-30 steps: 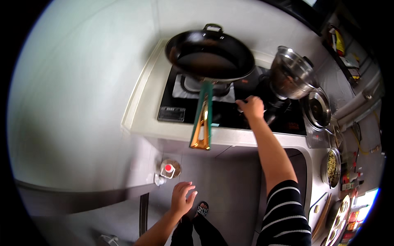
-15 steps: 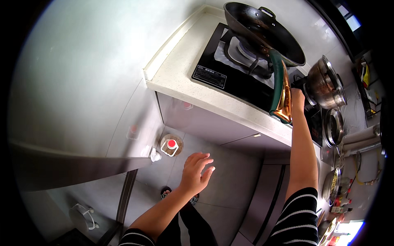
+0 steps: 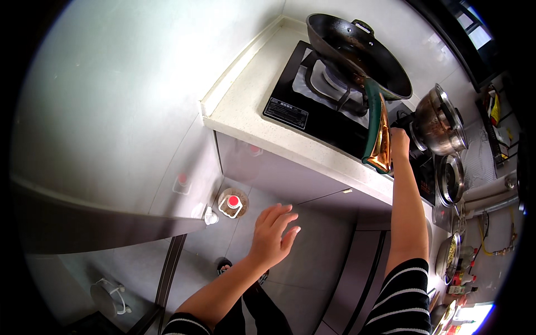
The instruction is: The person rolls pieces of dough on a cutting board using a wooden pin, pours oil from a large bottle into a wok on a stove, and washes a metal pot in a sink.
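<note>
- Wok (image 3: pixel 360 56) sits over the stove's (image 3: pixel 329 129) left burner (image 3: pixel 334 78), handle (image 3: pixel 377 134) toward the viewer.
- Right hand (image 3: pixel 399 142) is beside that handle; its fingers are hidden, grip impossible to tell.
- Left hand (image 3: pixel 273 237) hangs empty, fingers loosely parted.
- Bottles (image 3: pixel 463 278), far right, look indistinct.

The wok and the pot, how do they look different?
The wok is black, while the pot is silvery. The wok is wider than the pot. The wok has a long green and gold handle; no long handle like that shows on the pot. Both are on the stove.
</note>
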A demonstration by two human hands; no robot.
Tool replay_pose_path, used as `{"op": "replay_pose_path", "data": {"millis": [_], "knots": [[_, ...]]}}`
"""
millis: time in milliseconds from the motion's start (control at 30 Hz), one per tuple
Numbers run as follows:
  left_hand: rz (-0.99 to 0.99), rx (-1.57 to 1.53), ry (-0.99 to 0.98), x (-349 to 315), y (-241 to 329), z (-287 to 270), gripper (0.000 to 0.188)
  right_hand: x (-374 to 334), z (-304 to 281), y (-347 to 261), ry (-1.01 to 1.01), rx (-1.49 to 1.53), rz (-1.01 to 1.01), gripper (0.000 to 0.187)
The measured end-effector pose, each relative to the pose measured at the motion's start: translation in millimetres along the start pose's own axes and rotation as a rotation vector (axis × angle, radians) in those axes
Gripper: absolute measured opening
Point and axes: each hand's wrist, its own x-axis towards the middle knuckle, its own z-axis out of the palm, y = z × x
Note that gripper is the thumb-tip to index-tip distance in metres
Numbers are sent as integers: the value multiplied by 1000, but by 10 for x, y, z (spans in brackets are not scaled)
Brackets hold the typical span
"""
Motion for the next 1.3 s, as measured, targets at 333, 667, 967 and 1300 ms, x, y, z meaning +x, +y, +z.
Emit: {"op": "replay_pose_path", "data": {"millis": [333,667,967,1300], "knots": [[274,-27,-11,1124,338,467,46,34,27,14,-5,0,-24,43],[364,30,-197,1481,-63,898,47,26,-17,9,-52,-36,-8,44],[389,37,-231,1470,-172,881,44,14,-55,-32,-85,44,44,43],[453,162,-250,1436,-167,885,29,69,8,47,-90,187,136,43]]}}
